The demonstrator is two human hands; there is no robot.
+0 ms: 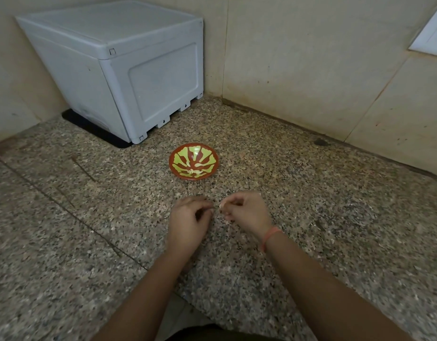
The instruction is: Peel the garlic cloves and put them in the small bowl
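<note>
My right hand (244, 212) pinches a small pale garlic clove (221, 206); my left hand (188, 222) curls just beside it, whether gripping skin I cannot tell. A hard pull could flick the clove onto the speckled granite counter (323, 217), short of the red, yellow-patterned small bowl (173, 167) beyond my fingertips

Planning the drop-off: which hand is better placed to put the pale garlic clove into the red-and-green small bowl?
Right, probably. The right hand pinches the pale garlic clove, while the left hand only curls beside it. The red-and-green small bowl lies just ahead on the speckled granite counter.
</note>
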